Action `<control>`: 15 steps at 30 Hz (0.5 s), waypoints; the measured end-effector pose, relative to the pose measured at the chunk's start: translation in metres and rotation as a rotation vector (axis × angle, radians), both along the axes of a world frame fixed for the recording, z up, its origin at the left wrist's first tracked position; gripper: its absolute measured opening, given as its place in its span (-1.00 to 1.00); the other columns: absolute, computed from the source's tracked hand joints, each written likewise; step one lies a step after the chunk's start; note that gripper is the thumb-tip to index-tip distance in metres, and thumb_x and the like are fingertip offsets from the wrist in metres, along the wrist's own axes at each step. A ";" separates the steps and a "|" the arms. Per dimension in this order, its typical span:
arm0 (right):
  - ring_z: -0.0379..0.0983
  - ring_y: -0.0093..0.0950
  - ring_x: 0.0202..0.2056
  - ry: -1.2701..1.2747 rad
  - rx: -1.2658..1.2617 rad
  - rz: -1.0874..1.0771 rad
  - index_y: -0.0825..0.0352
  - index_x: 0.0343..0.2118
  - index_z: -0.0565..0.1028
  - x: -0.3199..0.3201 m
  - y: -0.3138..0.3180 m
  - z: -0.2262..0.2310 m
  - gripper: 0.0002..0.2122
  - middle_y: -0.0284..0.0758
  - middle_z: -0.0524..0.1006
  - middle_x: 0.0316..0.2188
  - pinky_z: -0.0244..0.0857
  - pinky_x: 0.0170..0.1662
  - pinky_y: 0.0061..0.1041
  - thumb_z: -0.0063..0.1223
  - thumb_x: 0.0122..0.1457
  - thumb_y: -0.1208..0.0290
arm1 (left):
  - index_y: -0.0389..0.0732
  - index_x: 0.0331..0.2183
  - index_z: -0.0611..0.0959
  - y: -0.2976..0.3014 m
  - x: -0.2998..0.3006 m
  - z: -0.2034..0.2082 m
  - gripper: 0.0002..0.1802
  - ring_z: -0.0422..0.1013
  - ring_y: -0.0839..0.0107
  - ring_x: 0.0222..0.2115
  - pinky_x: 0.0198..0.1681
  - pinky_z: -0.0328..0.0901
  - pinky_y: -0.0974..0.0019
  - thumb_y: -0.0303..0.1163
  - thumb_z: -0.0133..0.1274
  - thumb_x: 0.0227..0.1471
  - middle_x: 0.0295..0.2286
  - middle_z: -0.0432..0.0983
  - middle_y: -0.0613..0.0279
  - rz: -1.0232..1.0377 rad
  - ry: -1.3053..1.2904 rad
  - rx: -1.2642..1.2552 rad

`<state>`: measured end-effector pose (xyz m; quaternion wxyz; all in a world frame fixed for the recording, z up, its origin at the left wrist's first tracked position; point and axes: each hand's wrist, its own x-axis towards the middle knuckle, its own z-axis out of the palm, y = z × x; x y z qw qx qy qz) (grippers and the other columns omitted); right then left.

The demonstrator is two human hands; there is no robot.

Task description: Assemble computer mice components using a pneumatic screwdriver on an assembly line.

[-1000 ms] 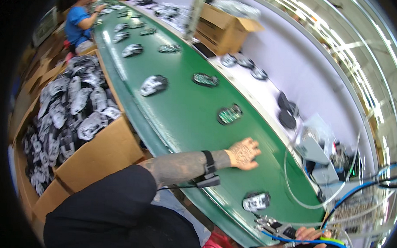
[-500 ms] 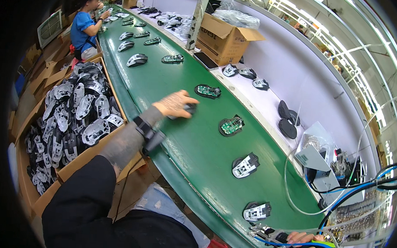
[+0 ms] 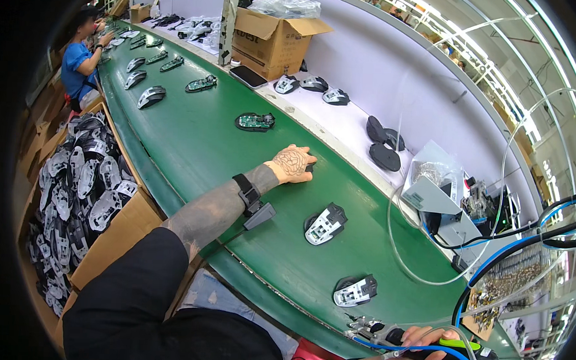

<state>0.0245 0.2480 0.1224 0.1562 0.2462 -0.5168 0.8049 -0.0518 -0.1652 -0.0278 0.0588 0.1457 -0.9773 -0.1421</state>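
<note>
My left hand (image 3: 293, 164) is over the green belt, fingers curled down around a dark computer mouse part (image 3: 310, 168), mostly hidden beneath them. Low on the right, my right hand (image 3: 423, 348) is wrapped round a black power screwdriver (image 3: 393, 336) with a lime-green band, a metal front end and a blue tube. Between the hands lie two mouse assemblies with pale grey tops, one nearer the middle (image 3: 326, 224) and one near the screwdriver's tip (image 3: 355, 291). Beyond my left hand sits a mouse base with a green circuit board (image 3: 255, 122).
A cardboard box (image 3: 118, 228) heaped with mouse shells stands left of the belt (image 3: 194, 145). More shells and boards lie farther up it, where a person in blue (image 3: 78, 63) works. Along the right are a shelf with a carton (image 3: 270, 49), a phone (image 3: 248, 76) and looping cables (image 3: 488, 269).
My left hand has moved right across the belt, carrying the dark part to where a circuit-board base lay. My right hand keeps hold of the screwdriver. The whole view has turned a little right.
</note>
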 end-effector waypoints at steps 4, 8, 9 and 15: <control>0.20 -0.48 -0.62 0.060 0.004 0.120 0.34 -0.16 0.29 -0.007 0.005 0.000 -0.54 -0.33 0.34 -0.59 0.11 -0.54 -0.51 0.03 0.06 0.05 | -0.04 -0.05 0.52 0.016 0.002 -0.004 -0.48 0.24 -0.01 0.01 0.07 0.19 0.10 -0.03 0.01 -0.06 0.01 0.29 -0.11 0.064 0.214 -0.103; 0.13 -0.59 -0.69 0.186 0.048 0.140 0.40 -0.17 0.22 -0.012 0.001 0.009 -0.63 -0.38 0.23 -0.67 0.07 -0.56 -0.59 -0.15 0.21 0.14 | -0.09 -0.06 0.50 0.018 -0.002 0.003 -0.45 0.18 -0.05 0.05 0.11 0.12 0.07 0.03 -0.01 -0.03 0.03 0.25 -0.13 0.038 0.136 -0.008; 0.10 -0.59 -0.74 0.166 0.053 0.088 0.39 -0.16 0.20 -0.011 -0.006 0.008 -0.63 -0.40 0.22 -0.70 0.04 -0.62 -0.59 -0.14 0.22 0.14 | -0.10 -0.06 0.50 0.017 0.006 -0.004 -0.43 0.16 -0.09 0.05 0.13 0.08 0.04 0.06 -0.03 -0.02 0.03 0.24 -0.15 0.042 0.246 -0.196; 0.18 -0.57 -0.76 0.100 -0.012 -0.051 0.37 -0.19 0.19 -0.001 -0.011 0.013 -0.60 -0.35 0.30 -0.72 0.11 -0.66 -0.61 -0.12 0.18 0.08 | -0.16 0.00 0.40 0.137 0.031 0.008 -0.29 0.21 -0.11 -0.03 0.05 0.12 -0.02 0.12 0.02 -0.09 -0.06 0.28 -0.19 -0.093 0.310 0.011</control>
